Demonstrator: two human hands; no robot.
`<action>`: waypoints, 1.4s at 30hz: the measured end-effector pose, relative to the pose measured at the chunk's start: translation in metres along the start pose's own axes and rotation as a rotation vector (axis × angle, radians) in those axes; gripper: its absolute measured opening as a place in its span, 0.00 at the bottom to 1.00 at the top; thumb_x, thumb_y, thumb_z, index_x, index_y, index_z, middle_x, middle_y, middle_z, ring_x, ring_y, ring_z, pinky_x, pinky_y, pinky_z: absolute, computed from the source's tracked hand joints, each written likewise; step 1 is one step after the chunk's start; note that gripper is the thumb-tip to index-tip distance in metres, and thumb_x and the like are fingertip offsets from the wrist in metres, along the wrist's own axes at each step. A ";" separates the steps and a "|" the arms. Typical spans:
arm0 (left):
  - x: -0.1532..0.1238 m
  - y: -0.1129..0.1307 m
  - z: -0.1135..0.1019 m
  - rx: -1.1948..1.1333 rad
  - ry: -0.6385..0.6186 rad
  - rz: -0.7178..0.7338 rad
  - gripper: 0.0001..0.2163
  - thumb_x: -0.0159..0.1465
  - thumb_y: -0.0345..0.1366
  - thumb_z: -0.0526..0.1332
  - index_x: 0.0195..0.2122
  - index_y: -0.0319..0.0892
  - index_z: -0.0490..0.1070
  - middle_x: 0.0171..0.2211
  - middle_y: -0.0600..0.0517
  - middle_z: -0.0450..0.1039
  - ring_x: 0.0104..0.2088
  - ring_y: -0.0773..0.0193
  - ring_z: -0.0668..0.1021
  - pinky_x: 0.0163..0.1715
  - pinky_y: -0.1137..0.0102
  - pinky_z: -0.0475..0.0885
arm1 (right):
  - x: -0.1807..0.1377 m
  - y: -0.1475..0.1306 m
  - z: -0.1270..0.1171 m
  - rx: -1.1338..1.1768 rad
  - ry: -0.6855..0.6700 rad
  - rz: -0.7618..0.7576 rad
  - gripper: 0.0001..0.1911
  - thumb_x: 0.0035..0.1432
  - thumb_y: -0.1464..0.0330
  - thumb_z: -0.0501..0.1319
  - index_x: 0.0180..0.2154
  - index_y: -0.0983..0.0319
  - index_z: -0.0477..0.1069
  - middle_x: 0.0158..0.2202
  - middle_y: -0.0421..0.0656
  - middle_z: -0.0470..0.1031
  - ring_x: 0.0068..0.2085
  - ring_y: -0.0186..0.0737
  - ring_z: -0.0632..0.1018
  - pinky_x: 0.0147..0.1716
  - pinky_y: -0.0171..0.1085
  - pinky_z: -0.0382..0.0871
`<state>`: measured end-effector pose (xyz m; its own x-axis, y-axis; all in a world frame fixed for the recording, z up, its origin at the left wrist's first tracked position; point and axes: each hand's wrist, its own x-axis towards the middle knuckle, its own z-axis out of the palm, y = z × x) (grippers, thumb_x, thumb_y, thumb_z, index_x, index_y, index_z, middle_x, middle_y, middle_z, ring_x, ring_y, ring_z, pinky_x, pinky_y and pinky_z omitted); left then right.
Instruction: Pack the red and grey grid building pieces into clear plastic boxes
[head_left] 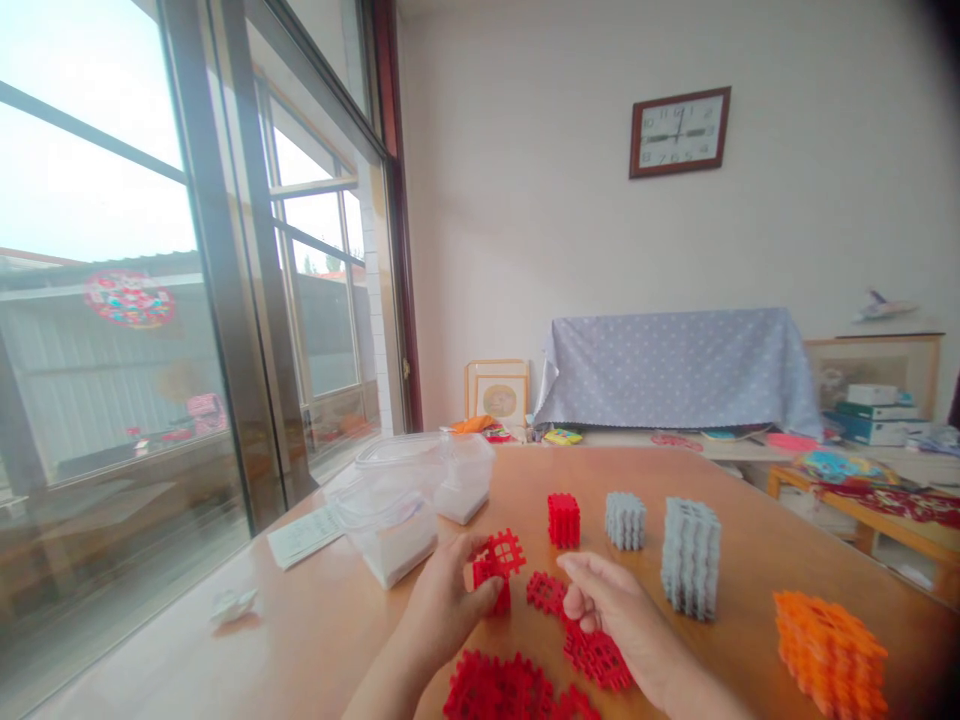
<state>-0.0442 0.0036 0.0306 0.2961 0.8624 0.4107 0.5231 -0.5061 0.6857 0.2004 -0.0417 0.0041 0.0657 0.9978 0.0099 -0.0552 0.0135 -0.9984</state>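
Observation:
My left hand (459, 590) is closed around a small stack of red notched plastic tiles (493, 598). One red tile (505, 552) sits tilted at the top of that stack. Nearby, my right hand (600, 592) has its fingers curled in, and no piece shows between its thumb and forefinger. Loose red tiles (598, 655) lie just below the right hand, partly covered by it, with another red tile (546, 592) beside its fingers. A larger pile of red tiles (499, 688) spreads along the near edge of the view.
Beyond my hands stand a red block stack (563, 520), a short grey stack (625, 521) and a taller grey stack (691, 558). An orange stack (830, 652) is at right. Clear plastic containers (397, 535), a paper sheet (306, 537) and a crumpled wrapper (233, 606) lie left.

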 end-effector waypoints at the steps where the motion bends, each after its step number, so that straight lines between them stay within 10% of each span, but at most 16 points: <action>1: 0.001 -0.003 -0.005 0.022 0.000 -0.023 0.20 0.58 0.37 0.65 0.52 0.45 0.73 0.50 0.47 0.77 0.51 0.53 0.76 0.52 0.64 0.67 | -0.001 -0.001 -0.001 -0.003 0.004 -0.007 0.23 0.58 0.48 0.60 0.40 0.61 0.75 0.27 0.39 0.74 0.30 0.36 0.73 0.29 0.33 0.64; 28: 0.005 -0.042 0.006 0.174 -0.073 -0.101 0.25 0.57 0.37 0.61 0.56 0.42 0.73 0.55 0.45 0.76 0.55 0.49 0.76 0.55 0.64 0.68 | -0.002 -0.005 -0.006 -0.076 0.060 -0.037 0.21 0.61 0.49 0.57 0.39 0.60 0.75 0.26 0.38 0.72 0.30 0.36 0.72 0.30 0.32 0.64; 42: 0.010 -0.033 0.009 -0.244 0.437 -0.128 0.14 0.62 0.40 0.56 0.44 0.41 0.73 0.42 0.47 0.79 0.43 0.56 0.79 0.46 0.62 0.72 | 0.006 0.003 -0.025 -1.030 0.421 -0.639 0.20 0.68 0.57 0.48 0.45 0.57 0.74 0.41 0.47 0.82 0.42 0.47 0.81 0.42 0.41 0.67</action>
<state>-0.0509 0.0287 0.0065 -0.1471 0.8584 0.4913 0.3163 -0.4298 0.8457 0.2260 -0.0369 -0.0003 0.1139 0.7323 0.6713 0.8827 0.2355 -0.4067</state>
